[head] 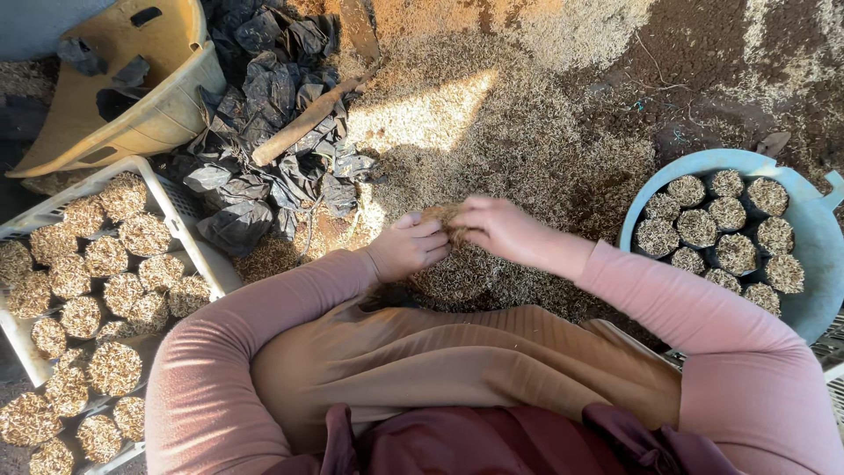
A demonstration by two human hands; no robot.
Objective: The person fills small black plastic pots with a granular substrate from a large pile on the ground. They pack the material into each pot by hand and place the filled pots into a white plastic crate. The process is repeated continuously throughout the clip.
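At the far left a white crate (204,257) sits on the ground, packed with small round bags (112,368) filled to the brim with pale husk; more of these stand beyond its lower edge. Above it a tan tub (167,110) lies tipped on its side. Just right of the tub is a heap of empty black bags (264,97), with a wooden stick (303,123) lying slantwise across them.

The ground in the middle is a wide spread of husk (519,132), lit by a patch of sun near the top and shaded lower down; toward the upper right it gives way to dark bare soil (703,53).

Over the husk, at the centre, the two hands meet. The left hand (407,248), in a pink sleeve, is curled closed around the side of a husk-filled bag (444,214). The right hand (499,227) touches the same bag from the other side, its fingers bent and pinching at the top. The bag is held between both hands, just above the husk pile, and is mostly hidden by them.

At the right edge a light blue basin (818,255) holds a tight cluster of filled bags standing upright.
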